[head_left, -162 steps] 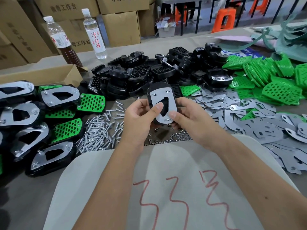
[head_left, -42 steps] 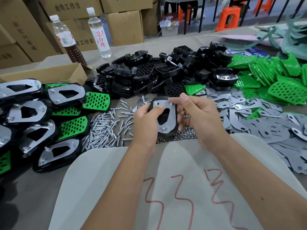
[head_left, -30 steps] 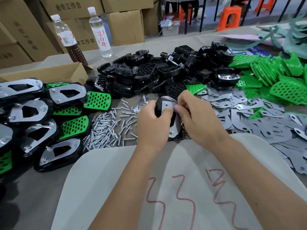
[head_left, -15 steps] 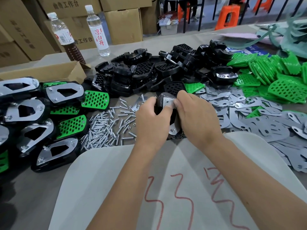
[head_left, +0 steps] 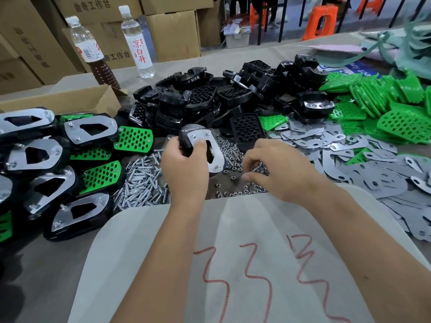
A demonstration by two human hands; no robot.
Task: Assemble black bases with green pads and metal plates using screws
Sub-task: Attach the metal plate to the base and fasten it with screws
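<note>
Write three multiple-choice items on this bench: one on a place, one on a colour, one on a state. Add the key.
1. The loose screws lie:
A. left of the left hand
B. among the green pads
C. inside the cardboard box

2. The perforated pads piled at far right are:
A. orange
B. green
C. white

3. The left hand:
A. lies flat on the cloth
B. holds a bottle
C. holds a black base with a metal plate

Key:
1 A, the screws sit beside that hand.
2 B, bright green.
3 C, its grip wraps the base, plate facing up.
</note>
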